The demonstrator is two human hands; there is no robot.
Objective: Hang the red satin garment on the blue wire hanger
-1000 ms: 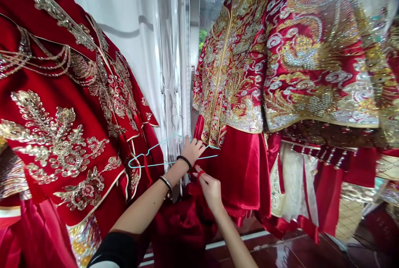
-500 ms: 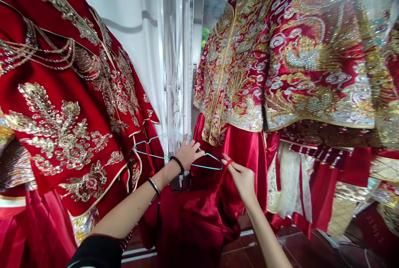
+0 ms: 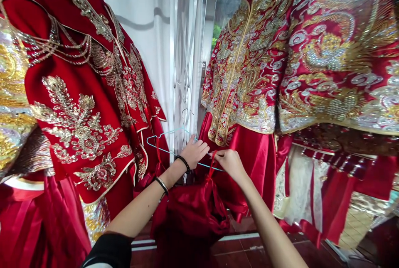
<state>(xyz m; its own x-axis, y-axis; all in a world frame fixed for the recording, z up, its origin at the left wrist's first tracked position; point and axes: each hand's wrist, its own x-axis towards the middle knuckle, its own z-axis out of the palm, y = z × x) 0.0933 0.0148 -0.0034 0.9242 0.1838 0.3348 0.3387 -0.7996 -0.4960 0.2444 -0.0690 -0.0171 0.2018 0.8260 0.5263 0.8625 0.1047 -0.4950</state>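
Observation:
A thin light-blue clothes hanger [image 3: 162,146] spans the middle of the head view, its hook upward by the white curtain. My left hand [image 3: 195,154] is closed around the hanger's middle, with its fingers partly hiding the wire. Close to its right, my right hand [image 3: 230,163] pinches a narrow red strap [image 3: 213,163] by the hanger's right arm. That strap runs down to a dark red satin garment [image 3: 196,207], which hangs below both hands. On the hanger's left side, another red strap [image 3: 158,149] is looped over the wire.
Left of my hands hangs a red jacket [image 3: 93,135] with silver beading. To the right hang gold-embroidered red jackets [image 3: 243,72] above red skirts. Behind are a white curtain [image 3: 140,6] and clear hanging plastic [image 3: 187,52]. Brown tiles [image 3: 240,253] cover the floor.
My right hand has moved left along the hanger with the strap, close to my left hand. The satin garment has shifted left and the view has turned slightly left.

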